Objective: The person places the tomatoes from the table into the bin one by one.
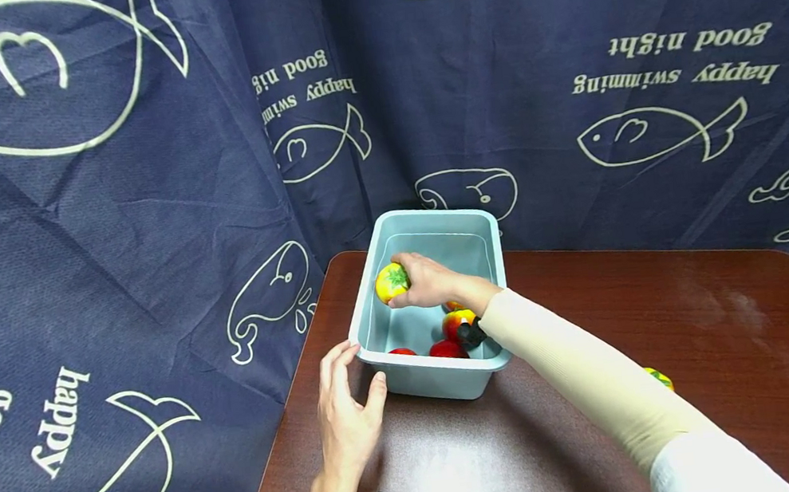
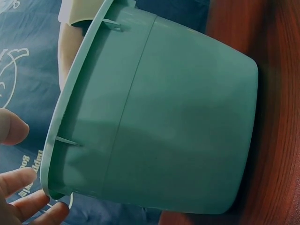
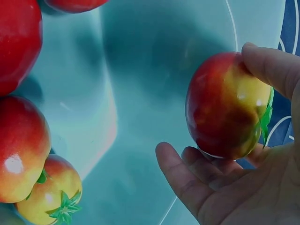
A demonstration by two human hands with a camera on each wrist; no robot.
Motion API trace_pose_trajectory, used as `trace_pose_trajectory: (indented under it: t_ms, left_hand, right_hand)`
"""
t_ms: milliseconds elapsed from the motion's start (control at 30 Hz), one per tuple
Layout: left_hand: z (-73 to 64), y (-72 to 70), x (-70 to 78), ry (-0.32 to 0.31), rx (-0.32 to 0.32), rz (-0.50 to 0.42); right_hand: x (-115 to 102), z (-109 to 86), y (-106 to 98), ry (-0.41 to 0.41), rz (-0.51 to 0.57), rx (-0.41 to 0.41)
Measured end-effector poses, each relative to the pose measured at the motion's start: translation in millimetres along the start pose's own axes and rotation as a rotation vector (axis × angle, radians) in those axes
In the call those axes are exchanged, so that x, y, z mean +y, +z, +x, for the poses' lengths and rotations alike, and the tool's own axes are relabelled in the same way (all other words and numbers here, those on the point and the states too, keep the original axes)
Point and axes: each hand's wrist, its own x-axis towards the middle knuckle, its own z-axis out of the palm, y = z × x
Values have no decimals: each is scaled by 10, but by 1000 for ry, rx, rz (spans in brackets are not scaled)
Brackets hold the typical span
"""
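Note:
My right hand is over the inside of a pale blue plastic bin and grips a red and yellow tomato with a green leafy top. In the right wrist view the thumb lies on one side of the tomato and fingers on the other. Several more tomatoes, including a big red-yellow one and a small yellow one, lie on the bin floor. My left hand is at the bin's near left corner, fingertips right at the rim, thumb spread away.
The bin stands on a dark reddish-brown table. Partly hidden by the right sleeve, a yellow-green round thing lies at the right. Dark blue cloth with white fish drawings hangs behind and at the left.

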Motion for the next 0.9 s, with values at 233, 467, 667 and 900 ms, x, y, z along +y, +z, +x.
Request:
trace_pose_trajectory:
  t_ms: [233,467,667,900]
  left_hand:
    - [2,7,5,10,-2,-6]
    - [7,6,19,11,3,-6]
    - [9,16,29,1,-11,-9]
    - [8,19,29,-1,8,-7]
  right_hand:
    - [-2,-9,3,4,8,-10]
    - [31,-27,-17,0,21,-33]
    - [67,-97,-94,6,28,-42]
    - [120,-275,-329,-29,91,20]
